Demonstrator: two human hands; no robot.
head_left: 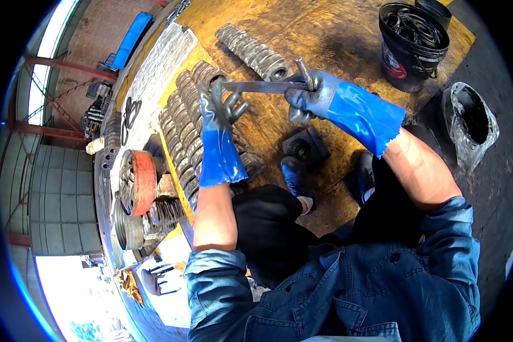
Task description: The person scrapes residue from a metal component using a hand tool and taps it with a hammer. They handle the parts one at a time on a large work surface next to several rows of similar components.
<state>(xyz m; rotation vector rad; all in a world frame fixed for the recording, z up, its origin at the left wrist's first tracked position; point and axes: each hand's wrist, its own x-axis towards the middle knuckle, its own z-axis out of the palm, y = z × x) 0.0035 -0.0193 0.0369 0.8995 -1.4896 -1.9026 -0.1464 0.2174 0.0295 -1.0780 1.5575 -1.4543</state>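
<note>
Right hand (309,98) grips strip (256,87) and rod (302,69); left hand (215,114) spreads at the strip's end. Rings (251,50) look lined up; the strip isn't yet placed.

At 2 o'clock you have a black bucket (411,67) heaped with dark curled pieces (417,27), a second black bucket (440,17) behind it; near 3 o'clock you can see a dark-mouthed container wrapped in pale plastic (468,153). At your 9 o'clock sits a red-rimmed wheel (146,182), with a grey ring (133,229) just below it towards 8. Around 10 o'clock, black loops (135,108) lie on a whitish sheet (159,62), and a dark chair (150,281) stands near 7 o'clock
</note>
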